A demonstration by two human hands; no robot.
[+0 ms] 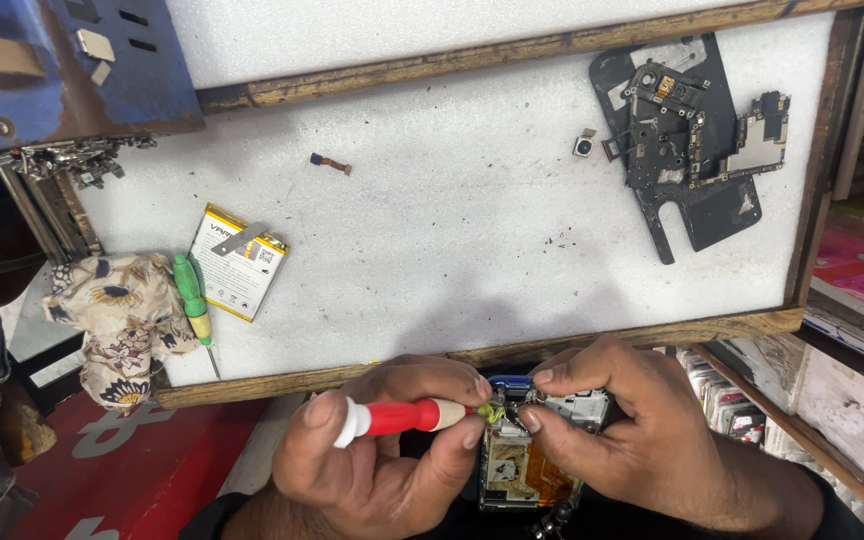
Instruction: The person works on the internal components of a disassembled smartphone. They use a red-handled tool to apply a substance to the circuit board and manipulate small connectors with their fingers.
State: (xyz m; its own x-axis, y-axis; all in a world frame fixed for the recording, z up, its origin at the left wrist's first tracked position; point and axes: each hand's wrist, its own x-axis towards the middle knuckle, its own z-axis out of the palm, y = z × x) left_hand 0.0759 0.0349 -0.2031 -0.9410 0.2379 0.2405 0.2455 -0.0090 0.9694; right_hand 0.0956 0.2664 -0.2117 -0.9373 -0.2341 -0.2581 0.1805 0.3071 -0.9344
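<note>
White foam desk [472, 210] w/ wood frame above my hands. Left grip [382, 465] closed on red screwdriver [402, 416], tip at opened phone [522, 465], which right grip [617, 425] pinches below the desk edge. Keep driver square, light pressure, phone steady.

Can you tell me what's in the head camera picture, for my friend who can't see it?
Two hands work on an opened phone: the left hand holds a red-handled screwdriver to it, the right hand steadies it. Behind, a white work board holds a green screwdriver, a phone battery and dark phone parts.
</note>
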